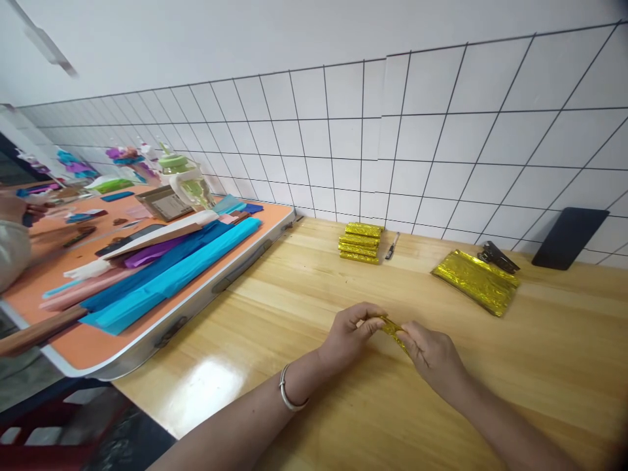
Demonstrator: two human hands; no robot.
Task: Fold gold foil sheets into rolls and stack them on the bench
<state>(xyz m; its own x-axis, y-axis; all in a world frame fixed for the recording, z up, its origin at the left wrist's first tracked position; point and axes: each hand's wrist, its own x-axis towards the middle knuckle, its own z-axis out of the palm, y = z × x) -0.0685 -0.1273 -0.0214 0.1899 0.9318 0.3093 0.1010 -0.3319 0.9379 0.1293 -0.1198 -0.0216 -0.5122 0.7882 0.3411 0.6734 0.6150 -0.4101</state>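
Note:
Both of my hands pinch one narrow folded strip of gold foil [391,327] above the wooden table. My left hand [349,332], with a silver bangle on its wrist, grips the upper left end. Farther down the strip, my right hand [432,353] is closed on it between thumb and fingers. Beyond my hands, several folded gold foil pieces [360,243] lie in a small stack near the wall. A flat gold foil sheet stack [475,281] rests to the right, with a black clip [498,256] at its back edge.
A small cutter knife [392,246] lies beside the folded pieces. A dark phone-like slab [569,239] leans on the tiled wall. At left, an orange table [63,347] carries coloured paper rolls [181,275] and a green-lidded bottle [184,176]. Another person's sleeve [12,255] shows at far left.

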